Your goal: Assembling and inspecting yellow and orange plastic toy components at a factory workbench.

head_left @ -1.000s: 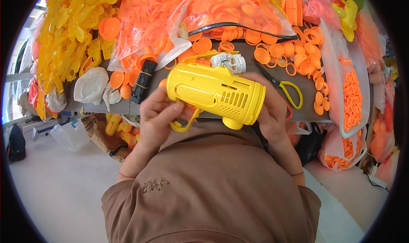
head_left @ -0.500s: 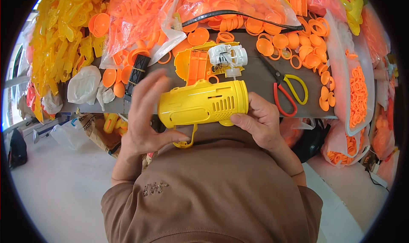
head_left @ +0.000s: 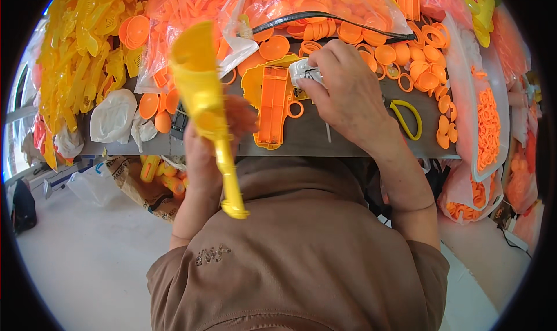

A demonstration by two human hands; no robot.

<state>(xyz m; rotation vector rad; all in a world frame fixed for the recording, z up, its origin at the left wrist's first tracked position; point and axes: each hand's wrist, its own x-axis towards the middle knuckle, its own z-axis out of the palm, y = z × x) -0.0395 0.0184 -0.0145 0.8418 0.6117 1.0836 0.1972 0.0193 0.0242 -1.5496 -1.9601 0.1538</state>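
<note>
My left hand (head_left: 200, 157) grips a yellow plastic shell half (head_left: 200, 93), turned edge-on and held upright before the table's front edge. My right hand (head_left: 351, 93) has its thumb and fingers closed on a white plastic mechanism (head_left: 301, 71) with thin dark wiring; part of it is hidden behind the fingers. Directly beside it on the table lies a second yellow shell half (head_left: 250, 87). In that shell rests a long orange compartment piece (head_left: 272, 105) with a small orange ring (head_left: 295, 109) at its side.
Scissors (head_left: 416, 123) lie right of my right hand, partly hidden by it. Orange cups and rings (head_left: 426, 70) spread at the right. Bags of orange parts (head_left: 301, 0) line the back. Yellow pieces (head_left: 87, 46) are heaped far left, near a crumpled white bag (head_left: 113, 116).
My right hand has let go of the yellow shell and moved up to the white mechanism. My left hand has taken the shell, which has swung from lying sideways to upright.
</note>
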